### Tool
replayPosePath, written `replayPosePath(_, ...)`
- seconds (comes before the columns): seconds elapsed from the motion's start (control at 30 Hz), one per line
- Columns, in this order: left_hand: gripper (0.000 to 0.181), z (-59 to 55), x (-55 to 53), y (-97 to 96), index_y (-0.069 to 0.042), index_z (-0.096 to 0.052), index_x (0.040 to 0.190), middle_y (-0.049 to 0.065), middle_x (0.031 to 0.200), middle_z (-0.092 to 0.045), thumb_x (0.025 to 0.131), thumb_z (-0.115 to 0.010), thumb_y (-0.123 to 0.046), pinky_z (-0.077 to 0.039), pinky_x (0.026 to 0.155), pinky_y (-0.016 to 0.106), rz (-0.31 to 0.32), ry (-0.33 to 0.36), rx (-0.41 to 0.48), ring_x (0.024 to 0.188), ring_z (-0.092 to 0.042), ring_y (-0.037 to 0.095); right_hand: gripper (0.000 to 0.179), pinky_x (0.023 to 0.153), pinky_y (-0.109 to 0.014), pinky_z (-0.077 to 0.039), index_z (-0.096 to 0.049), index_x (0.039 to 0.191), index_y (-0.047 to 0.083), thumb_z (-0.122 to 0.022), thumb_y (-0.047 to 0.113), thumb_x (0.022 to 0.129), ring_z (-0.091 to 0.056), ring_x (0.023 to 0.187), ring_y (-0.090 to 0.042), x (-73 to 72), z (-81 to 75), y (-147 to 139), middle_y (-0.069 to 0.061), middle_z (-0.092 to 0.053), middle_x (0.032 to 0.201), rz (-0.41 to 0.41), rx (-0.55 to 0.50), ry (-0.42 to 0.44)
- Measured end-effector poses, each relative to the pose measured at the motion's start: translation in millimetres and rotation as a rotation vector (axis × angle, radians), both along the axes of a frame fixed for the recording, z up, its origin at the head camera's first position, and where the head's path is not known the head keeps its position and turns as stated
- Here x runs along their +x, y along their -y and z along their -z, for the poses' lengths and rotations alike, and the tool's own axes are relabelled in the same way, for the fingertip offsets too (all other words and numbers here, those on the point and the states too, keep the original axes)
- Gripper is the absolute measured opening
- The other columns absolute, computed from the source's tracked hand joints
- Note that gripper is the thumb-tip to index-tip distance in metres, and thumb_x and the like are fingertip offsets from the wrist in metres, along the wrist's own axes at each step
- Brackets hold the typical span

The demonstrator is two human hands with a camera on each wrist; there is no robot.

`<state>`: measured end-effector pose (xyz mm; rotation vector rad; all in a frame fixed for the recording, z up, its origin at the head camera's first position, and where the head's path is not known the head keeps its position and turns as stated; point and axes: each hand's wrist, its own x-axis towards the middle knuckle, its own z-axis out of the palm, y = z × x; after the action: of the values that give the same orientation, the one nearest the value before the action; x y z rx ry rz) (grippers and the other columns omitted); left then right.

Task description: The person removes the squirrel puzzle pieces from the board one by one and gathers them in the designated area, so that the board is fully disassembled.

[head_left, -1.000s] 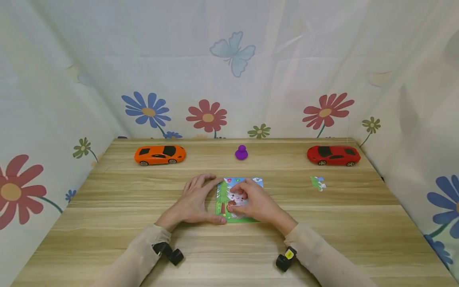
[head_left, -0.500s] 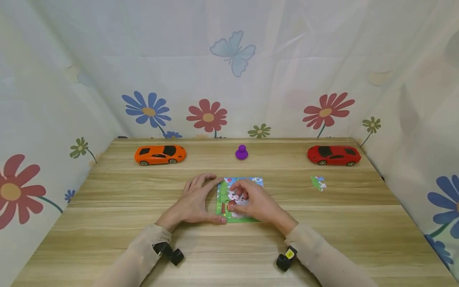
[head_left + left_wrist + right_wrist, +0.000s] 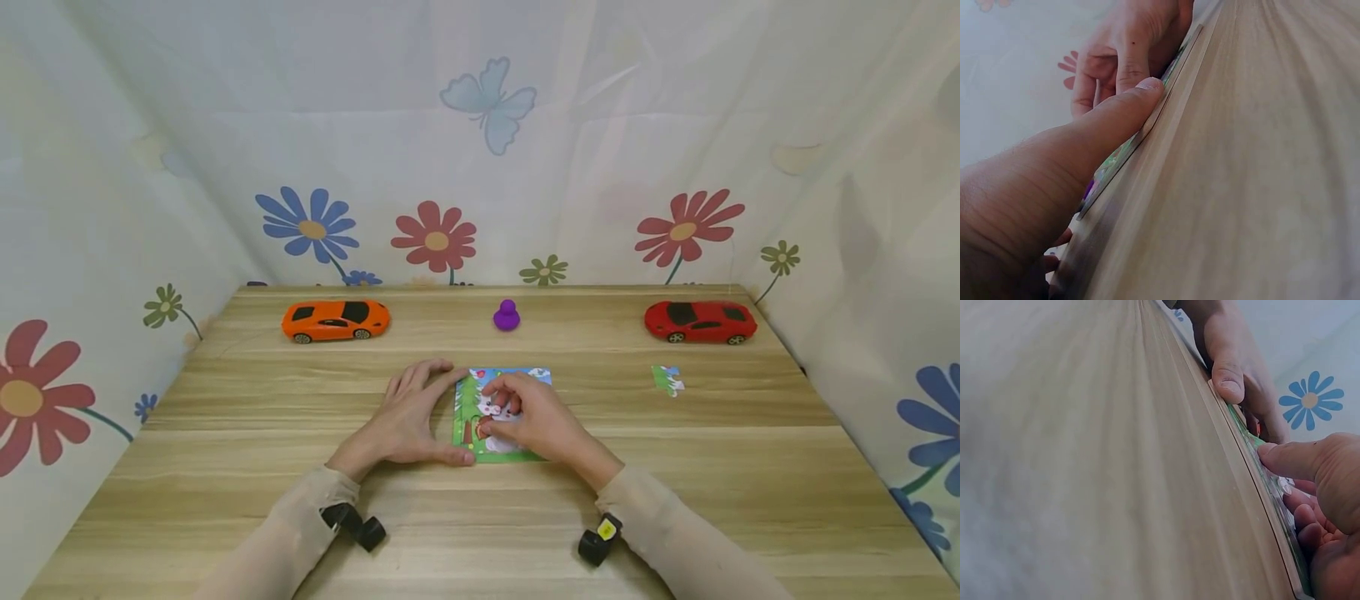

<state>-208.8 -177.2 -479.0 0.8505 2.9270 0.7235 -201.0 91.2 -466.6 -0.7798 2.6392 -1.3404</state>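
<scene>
A small jigsaw puzzle (image 3: 467,417) with a tree, a white animal and green ground printed on it lies flat on the table between both hands. My left hand (image 3: 408,417) braces its left side, thumb on the near left corner and fingers spread toward the far left corner. Over the middle, my right hand (image 3: 536,421) has its thumb and curled fingers on a puzzle piece (image 3: 489,406) showing part of the animal; the hand covers much of the picture. The right thumb (image 3: 1288,459) touches the puzzle surface in the right wrist view. One loose puzzle piece (image 3: 667,380) lies to the right.
An orange toy car (image 3: 336,321) stands at the back left and a red toy car (image 3: 701,322) at the back right. Between them sits a purple knobbed object (image 3: 507,316). Flower-printed curtains rise behind the wooden table (image 3: 480,525) and at both sides.
Under my right fingers the piece with the animal's face has shifted and turned slightly. Both hands stay nearly in place, and the loose piece lies where it was.
</scene>
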Motion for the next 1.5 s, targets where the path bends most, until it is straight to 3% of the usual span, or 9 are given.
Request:
replayPosePath(0.7, 0.135, 1.2, 2.4, -0.9, -0.026, -0.042, 0.173, 0.011, 0.176, -0.033, 0.064, -0.086, -0.092, -0.019, 0.13, 0.068, -0.005, 0.023, -0.006, 0.161, -0.028, 0.04, 0.042, 0.073, -0.026, -0.05, -0.078, 0.13, 0.015, -0.095, 0.014, 0.091, -0.058, 0.084, -0.016, 4.5, 1.3, -0.1, 0.002, -0.068, 0.099, 0.039, -0.003, -0.002)
replayPosePath(1.03, 0.134, -0.6, -1.2, -2.5, -0.026, -0.041, 0.174, 0.011, 0.176, -0.033, 0.065, -0.086, -0.091, -0.02, 0.13, 0.067, 0.0, 0.008, -0.01, 0.161, -0.028, 0.039, 0.044, 0.071, -0.026, -0.048, -0.08, 0.133, 0.013, -0.095, 0.016, 0.091, -0.057, 0.083, -0.016, 1.9, -1.2, -1.6, 0.001, -0.069, 0.1, 0.021, 0.03, -0.063)
replayPosePath(1.5, 0.133, -0.9, -0.2, -0.9, -0.025, -0.043, 0.173, 0.01, 0.174, -0.035, 0.065, -0.086, -0.091, -0.023, 0.129, 0.067, -0.006, 0.002, -0.013, 0.16, -0.03, 0.038, 0.043, 0.07, -0.025, -0.045, -0.08, 0.135, 0.01, -0.092, 0.019, 0.095, -0.055, 0.083, -0.016, 1.9, 0.7, 2.6, 0.001, -0.064, 0.093, 0.045, 0.031, -0.027)
